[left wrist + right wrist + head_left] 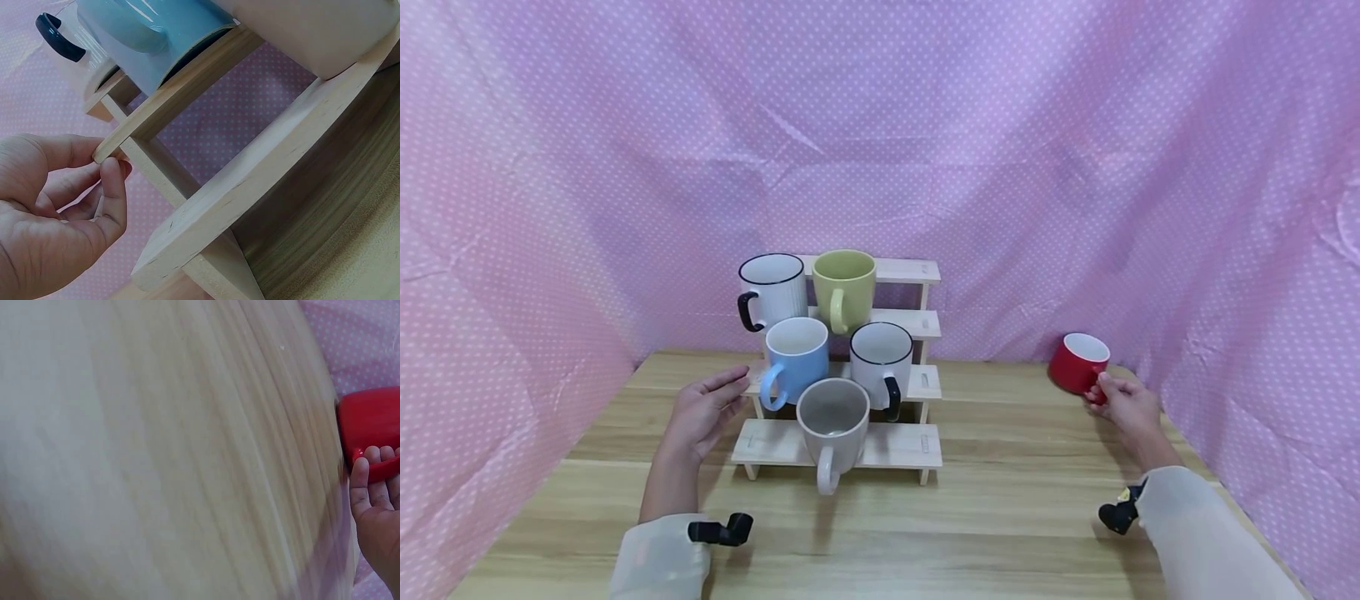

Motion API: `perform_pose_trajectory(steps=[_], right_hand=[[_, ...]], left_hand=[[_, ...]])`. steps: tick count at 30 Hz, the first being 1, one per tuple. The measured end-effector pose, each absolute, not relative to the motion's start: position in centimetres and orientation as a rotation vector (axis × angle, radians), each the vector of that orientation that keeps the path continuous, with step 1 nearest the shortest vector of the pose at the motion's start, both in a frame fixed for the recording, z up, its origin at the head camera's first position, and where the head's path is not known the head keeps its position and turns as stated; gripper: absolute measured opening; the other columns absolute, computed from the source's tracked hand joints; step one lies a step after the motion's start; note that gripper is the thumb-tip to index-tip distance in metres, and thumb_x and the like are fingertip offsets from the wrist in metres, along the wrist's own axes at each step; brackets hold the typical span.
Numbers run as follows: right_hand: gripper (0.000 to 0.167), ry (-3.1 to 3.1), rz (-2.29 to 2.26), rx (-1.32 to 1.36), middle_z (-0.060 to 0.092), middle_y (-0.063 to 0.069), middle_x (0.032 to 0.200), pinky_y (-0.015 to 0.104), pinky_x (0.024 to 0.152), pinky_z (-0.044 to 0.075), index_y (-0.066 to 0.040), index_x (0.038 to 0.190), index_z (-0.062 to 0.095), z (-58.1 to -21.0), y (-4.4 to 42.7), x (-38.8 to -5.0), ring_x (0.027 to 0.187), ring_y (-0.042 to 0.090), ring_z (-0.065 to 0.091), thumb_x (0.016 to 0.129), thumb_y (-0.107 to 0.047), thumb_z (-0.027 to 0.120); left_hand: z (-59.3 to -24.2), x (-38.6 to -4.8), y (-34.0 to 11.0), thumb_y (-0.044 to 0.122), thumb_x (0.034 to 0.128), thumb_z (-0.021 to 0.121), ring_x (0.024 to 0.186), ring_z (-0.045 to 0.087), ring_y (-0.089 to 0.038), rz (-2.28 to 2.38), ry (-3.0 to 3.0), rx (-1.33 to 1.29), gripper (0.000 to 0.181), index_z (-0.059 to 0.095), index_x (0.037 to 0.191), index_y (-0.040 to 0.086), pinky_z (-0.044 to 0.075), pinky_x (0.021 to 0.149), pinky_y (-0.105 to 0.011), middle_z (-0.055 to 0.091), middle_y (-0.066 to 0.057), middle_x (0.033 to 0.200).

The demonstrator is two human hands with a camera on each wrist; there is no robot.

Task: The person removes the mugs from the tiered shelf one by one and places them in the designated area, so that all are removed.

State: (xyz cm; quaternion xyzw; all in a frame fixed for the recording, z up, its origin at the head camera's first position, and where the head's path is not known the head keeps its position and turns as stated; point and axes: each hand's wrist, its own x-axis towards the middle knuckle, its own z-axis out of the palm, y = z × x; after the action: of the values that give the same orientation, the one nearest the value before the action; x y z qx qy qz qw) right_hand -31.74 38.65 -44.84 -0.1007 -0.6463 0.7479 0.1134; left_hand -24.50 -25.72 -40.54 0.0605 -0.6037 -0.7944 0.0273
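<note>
A red mug (1071,368) with a white inside stands upright at the table's far right, and my right hand (1131,410) holds it by the handle. In the right wrist view the fingers (360,478) are at the red handle (384,469). My left hand (700,414) is at the left side of a stepped wooden display stand (904,448). The left wrist view shows that hand pinching the end of a shelf board (178,97), beneath a light blue mug (805,372). A beige mug (842,437) stands on the lowest step, handle toward me.
Higher on the stand are a white mug with a black handle (880,346), a ribbed white mug (782,302) and a yellow-green mug (857,292). The wood-grain table (1000,500) extends between stand and red mug. A pink dotted cloth (1000,167) hangs around the back and sides.
</note>
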Motion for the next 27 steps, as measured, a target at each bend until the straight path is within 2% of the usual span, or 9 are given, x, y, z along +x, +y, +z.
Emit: perform_pose_trajectory(steps=[6,13,18,23,27], right_hand=[[0.016,-1.915,2.161,-0.272,0.071,-0.002,0.075,0.024,0.064,0.063,-0.009,0.09,0.071,-45.1,38.9,-31.9,0.068,0.008,0.07,0.102,-0.018,0.065],[0.016,-1.967,2.143,-0.3,0.071,-0.004,0.075,0.023,0.066,0.062,-0.01,0.091,0.071,-44.8,39.0,-31.8,0.07,0.006,0.071,0.102,-0.02,0.065],[0.019,-2.116,2.032,-0.352,0.069,-0.01,0.076,0.02,0.065,0.06,-0.016,0.089,0.073,-44.1,39.2,-31.4,0.072,0.003,0.067,0.102,-0.028,0.065],[0.013,-2.272,1.795,-0.436,0.067,-0.016,0.075,0.02,0.061,0.058,-0.023,0.091,0.07,-43.5,39.4,-31.4,0.07,0.002,0.065,0.1,-0.034,0.069],[0.015,-2.306,1.626,-0.405,0.066,-0.02,0.076,0.019,0.061,0.055,-0.018,0.099,0.07,-43.1,39.5,-31.6,0.075,0.0,0.063,0.1,-0.033,0.069]], left_hand=[[-40.4,-24.5,-25.7,0.007,0.0974,0.071,0.09,0.065,-0.005,-2.451,-1.869,0.193,0.022,0.074,0.119,0.008,0.058,0.084,-0.018,0.072,0.009,0.106],[-40.5,-24.4,-25.7,0.007,0.0974,0.071,0.09,0.064,-0.006,-2.453,-1.867,0.195,0.021,0.075,0.118,0.009,0.058,0.084,-0.018,0.072,0.009,0.106],[-40.5,-24.4,-25.7,0.006,0.0976,0.071,0.089,0.065,-0.006,-2.469,-1.854,0.195,0.019,0.076,0.116,0.009,0.058,0.084,-0.018,0.072,0.01,0.106],[-40.4,-24.4,-25.7,0.006,0.0979,0.07,0.088,0.065,-0.006,-2.48,-1.847,0.193,0.021,0.075,0.118,0.009,0.058,0.084,-0.018,0.072,0.009,0.108],[-40.4,-24.4,-25.7,0.007,0.098,0.07,0.09,0.064,-0.006,-2.477,-1.856,0.189,0.022,0.075,0.119,0.009,0.057,0.084,-0.018,0.072,0.009,0.109]])
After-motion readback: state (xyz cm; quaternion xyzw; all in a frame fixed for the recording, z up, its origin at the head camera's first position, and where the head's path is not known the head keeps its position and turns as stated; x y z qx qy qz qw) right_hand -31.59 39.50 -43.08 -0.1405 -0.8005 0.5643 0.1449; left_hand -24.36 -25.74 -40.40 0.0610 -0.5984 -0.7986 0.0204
